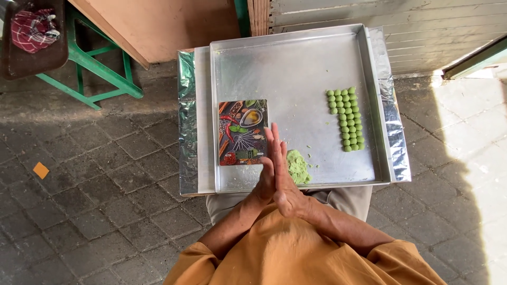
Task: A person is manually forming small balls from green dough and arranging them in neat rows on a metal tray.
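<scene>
My left hand [265,178] and my right hand [285,186] are pressed flat together, palm against palm, fingers pointing away from me, over the near edge of a large metal tray [296,58]. Whatever lies between the palms is hidden. Just right of the hands a lump of green dough [299,168] rests on the tray. Just left of them lies a flat kitchen scale [243,132] with a colourful picture of spices and vegetables on top. At the tray's right side, several small green dough balls [347,120] sit in tidy rows.
The tray rests on my lap over a foil-covered board [186,137]. A green-legged stool [90,63] with a red checked cloth [35,29] stands at the far left on the paved floor. A board wall [412,31] rises behind the tray.
</scene>
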